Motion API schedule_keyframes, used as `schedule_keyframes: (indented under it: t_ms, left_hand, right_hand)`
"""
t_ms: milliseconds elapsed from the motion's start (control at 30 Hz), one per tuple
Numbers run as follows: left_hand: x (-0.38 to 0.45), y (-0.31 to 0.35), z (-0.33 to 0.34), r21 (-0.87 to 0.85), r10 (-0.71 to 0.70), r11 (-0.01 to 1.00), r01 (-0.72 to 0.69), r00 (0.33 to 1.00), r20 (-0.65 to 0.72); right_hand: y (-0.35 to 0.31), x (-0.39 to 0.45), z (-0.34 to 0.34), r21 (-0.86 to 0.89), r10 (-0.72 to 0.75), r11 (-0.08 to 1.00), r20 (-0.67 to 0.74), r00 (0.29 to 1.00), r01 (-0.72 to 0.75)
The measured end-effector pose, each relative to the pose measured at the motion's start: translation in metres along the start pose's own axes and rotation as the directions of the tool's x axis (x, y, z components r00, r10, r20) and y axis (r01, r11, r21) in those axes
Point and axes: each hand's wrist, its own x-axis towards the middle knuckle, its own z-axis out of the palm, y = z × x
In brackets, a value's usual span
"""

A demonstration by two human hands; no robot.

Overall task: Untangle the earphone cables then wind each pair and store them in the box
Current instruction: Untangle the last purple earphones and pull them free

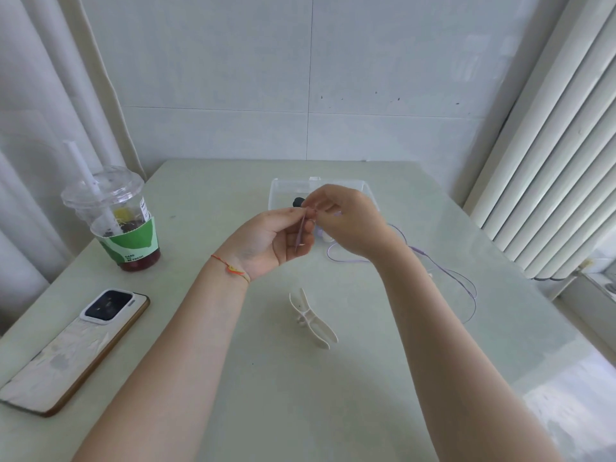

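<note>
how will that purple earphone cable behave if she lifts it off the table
Probably floppy: the purple earphone cable lies in loose curves on the table, so it should sag from both hands. Likely very light, being so thin. It may snag or re-tangle, since it loops over itself.

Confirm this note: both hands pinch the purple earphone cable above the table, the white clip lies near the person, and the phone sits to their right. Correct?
Not quite. The head view shows the phone on the person's left, near the drink cup. The rest holds: left hand and right hand pinch the purple cable; the white clip lies nearer.
</note>
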Motion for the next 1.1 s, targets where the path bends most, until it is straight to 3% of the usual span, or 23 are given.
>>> schedule_keyframes:
  t_ms: [133, 300, 467, 633, 833, 1000, 1100]
  left_hand:
    - [-0.002, 0.002, 0.001, 0.003, 0.046, 0.999, -0.047, 0.995, 0.089]
    - [-0.005, 0.002, 0.003, 0.157, 0.042, 0.986, -0.051, 0.997, 0.061]
    - [-0.010, 0.003, 0.009, 0.233, 0.040, 0.970, -0.064, 0.994, 0.105]
    - [-0.009, 0.005, 0.012, 0.080, 0.105, 0.991, -0.110, 0.993, 0.056]
    - [-0.006, 0.010, 0.010, -0.228, 0.184, 0.954, -0.194, 0.981, -0.067]
    - [-0.005, 0.012, 0.006, -0.327, 0.192, 0.914, -0.240, 0.966, -0.173]
    - [-0.002, 0.011, 0.004, -0.296, 0.210, 0.917, -0.267, 0.955, -0.209]
  right_hand:
    - [0.007, 0.003, -0.005, 0.094, 0.012, 0.996, -0.059, 0.998, -0.006]
    - [0.009, 0.006, -0.005, 0.130, 0.037, 0.991, -0.150, 0.988, -0.017]
    - [0.008, 0.005, -0.006, 0.137, 0.044, 0.990, -0.132, 0.990, -0.026]
    - [0.006, 0.002, -0.006, 0.204, 0.035, 0.979, -0.080, 0.996, -0.018]
    - [0.002, -0.005, -0.002, -0.048, 0.097, 0.995, 0.191, 0.977, -0.090]
    - [-0.003, -0.005, 0.004, -0.172, 0.104, 0.984, 0.299, 0.949, -0.053]
    - [-0.006, -0.006, 0.004, -0.209, 0.099, 0.977, 0.308, 0.946, -0.034]
